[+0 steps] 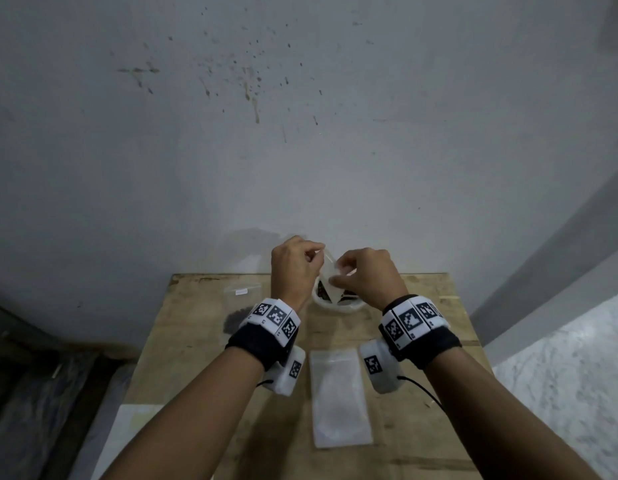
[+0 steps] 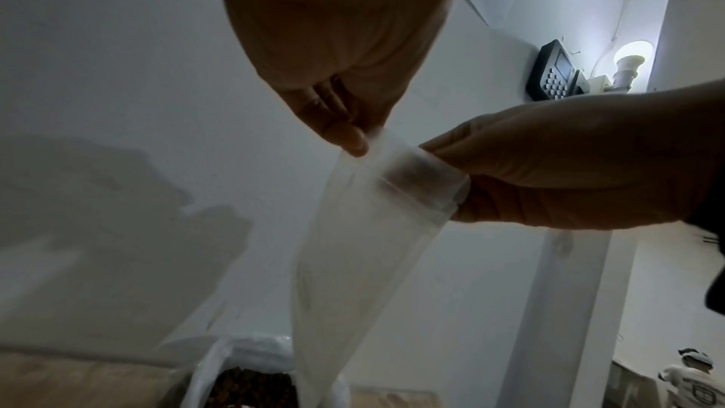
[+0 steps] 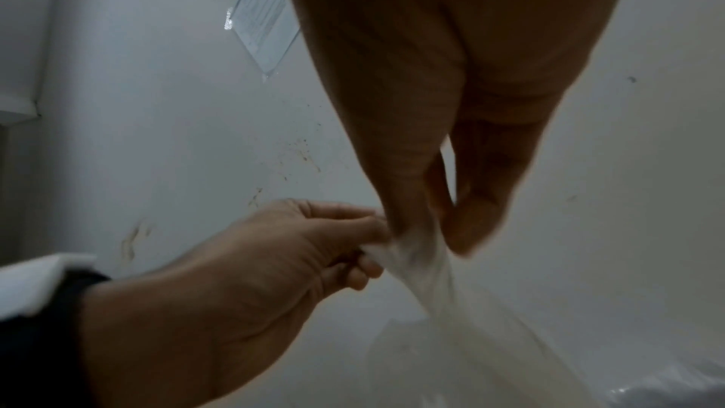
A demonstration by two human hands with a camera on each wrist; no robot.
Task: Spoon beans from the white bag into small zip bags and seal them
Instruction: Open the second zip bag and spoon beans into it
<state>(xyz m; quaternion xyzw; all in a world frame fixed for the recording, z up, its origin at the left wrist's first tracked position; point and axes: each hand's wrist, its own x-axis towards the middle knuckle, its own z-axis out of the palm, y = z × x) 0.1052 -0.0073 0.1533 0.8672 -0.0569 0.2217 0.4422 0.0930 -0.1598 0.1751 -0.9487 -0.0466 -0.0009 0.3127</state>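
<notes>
A: Head view, item?
B: Small zip bag [image 1: 330,271], empty, pinched at its top by left hand [image 1: 293,268] and right hand [image 1: 366,275], close together; it hangs directly over the white bag [image 1: 338,303] of beans.

A: Left wrist view?
B: Long axis near vertical, mouth up, beans [image 2: 251,387] below.

A: Right wrist view?
B: Both hands equally near, each gripping one lip; mouth looks ready to part.
</notes>
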